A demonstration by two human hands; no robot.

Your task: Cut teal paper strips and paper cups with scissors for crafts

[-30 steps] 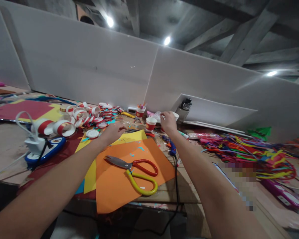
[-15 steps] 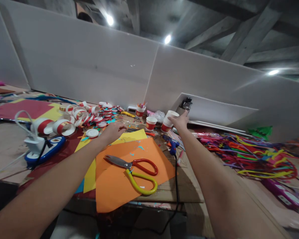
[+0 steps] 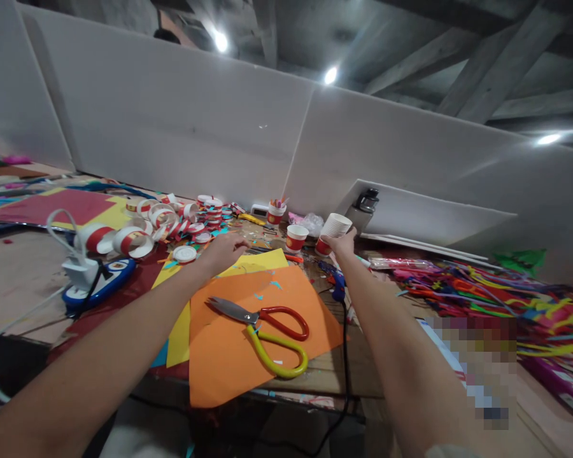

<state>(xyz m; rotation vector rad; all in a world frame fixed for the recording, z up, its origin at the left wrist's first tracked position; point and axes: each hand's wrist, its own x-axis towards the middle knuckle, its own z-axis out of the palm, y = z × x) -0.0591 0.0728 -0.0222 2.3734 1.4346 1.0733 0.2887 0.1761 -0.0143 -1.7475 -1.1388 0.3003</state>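
At the back of the bench my right hand (image 3: 342,243) is closed around a tilted stack of nested paper cups (image 3: 337,225), white-rimmed with red bands. Just left of it a separate red-and-white paper cup (image 3: 297,238) stands upright. My left hand (image 3: 226,252) is above the far edge of the yellow paper (image 3: 255,262), its fingers loosely bent and apart, holding nothing that I can see. Between my forearms, large scissors (image 3: 260,327) with one red and one yellow handle rest partly spread on an orange sheet (image 3: 219,372).
Cut cup rings (image 3: 132,242) lie at the left, near a blue-and-white power strip (image 3: 100,280). A blue glue gun (image 3: 337,284) trails a black cord. A dark bottle (image 3: 365,207) stands behind my right hand. Coloured pipe cleaners (image 3: 487,286) spread at the right. A cup of sticks (image 3: 275,213) stands at the back.
My right hand has lowered slightly with the cup stack, whose layered rims now show more clearly. The view has shifted a little to the left; my left hand looks much the same.
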